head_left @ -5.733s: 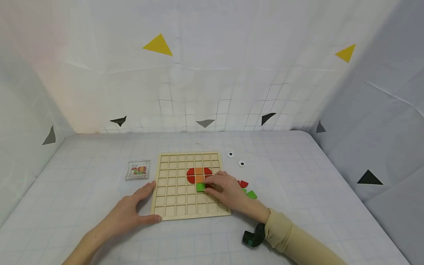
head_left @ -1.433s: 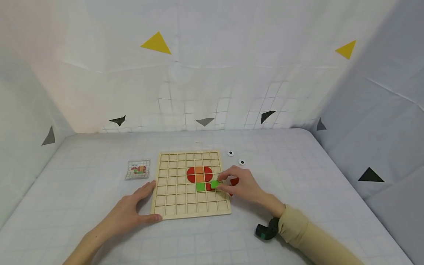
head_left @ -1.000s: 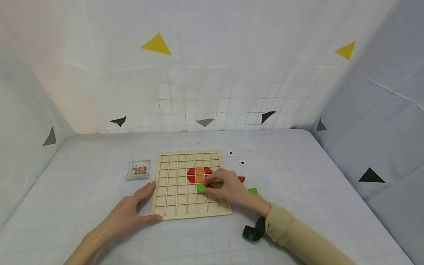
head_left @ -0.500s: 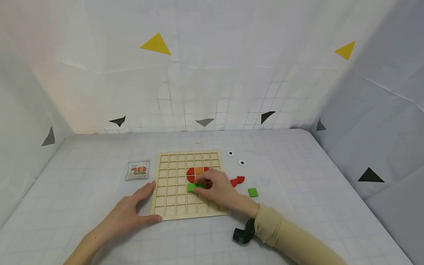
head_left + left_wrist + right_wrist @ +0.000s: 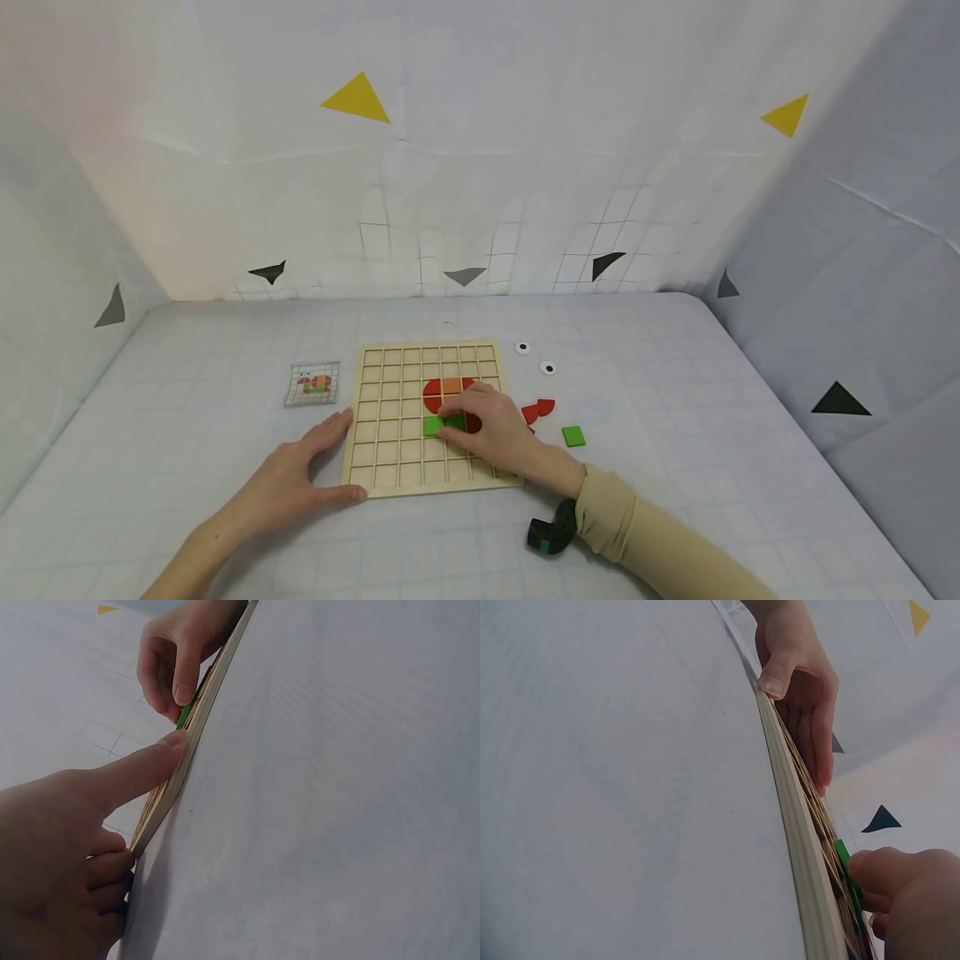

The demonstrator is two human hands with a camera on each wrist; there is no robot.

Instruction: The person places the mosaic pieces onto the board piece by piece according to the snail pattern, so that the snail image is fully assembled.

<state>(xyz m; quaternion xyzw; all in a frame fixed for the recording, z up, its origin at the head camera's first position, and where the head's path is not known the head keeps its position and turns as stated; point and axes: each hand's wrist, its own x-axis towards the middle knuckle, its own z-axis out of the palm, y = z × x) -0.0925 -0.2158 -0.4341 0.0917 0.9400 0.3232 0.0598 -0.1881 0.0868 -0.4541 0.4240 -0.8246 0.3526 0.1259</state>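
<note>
My right hand [image 5: 498, 429] pinches a green square tile [image 5: 432, 426] between thumb and fingertips, low over the wooden grid board [image 5: 378, 458]. The tile's green edge [image 5: 846, 859] shows under the thumb in the right wrist view. Directly right of it lies another green square [image 5: 454, 422], partly behind the fingers. Red rounded pieces [image 5: 432, 397] and an orange tile [image 5: 451, 386] sit in the squares above, some covered by the hand. My left hand [image 5: 281, 483] rests against the board's left side, fingers extended, thumb [image 5: 161, 754] at the front corner.
A small picture card [image 5: 314, 384] lies left of the board. To the right are two eye discs [image 5: 522, 347], loose red pieces [image 5: 546, 407] and a green square tile [image 5: 573, 436]. A black wrist device [image 5: 551, 533] hangs below the right wrist.
Since 1.4 s ago my right hand has carried the green tile left across the board to beside the other green square, and is nearly still over the last half second. My left hand stays put.
</note>
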